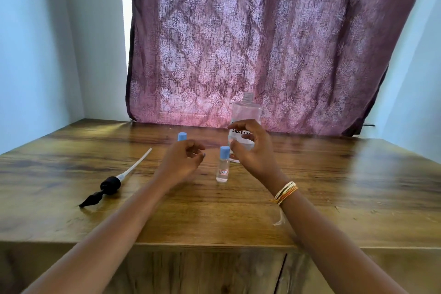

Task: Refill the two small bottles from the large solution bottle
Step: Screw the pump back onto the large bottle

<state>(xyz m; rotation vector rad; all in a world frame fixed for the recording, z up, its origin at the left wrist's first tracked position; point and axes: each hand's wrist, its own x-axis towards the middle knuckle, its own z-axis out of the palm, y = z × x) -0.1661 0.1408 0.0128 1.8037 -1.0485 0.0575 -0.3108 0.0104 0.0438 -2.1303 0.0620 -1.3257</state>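
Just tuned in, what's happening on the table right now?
A person is at a wooden table with both hands raised and holding nothing. The right hand is curled in front of the large clear solution bottle, which stands uncapped; its black pump head lies on the table to the left. The left hand hovers in front of one small blue-capped bottle; the other small bottle stands between the hands. Both small bottles are capped, so pouring does not seem under way.

The wooden bench [334, 186] carries two small bottles [223, 164] (blue caps), the open large bottle [247, 112], and a pump [111, 184] lying at left.
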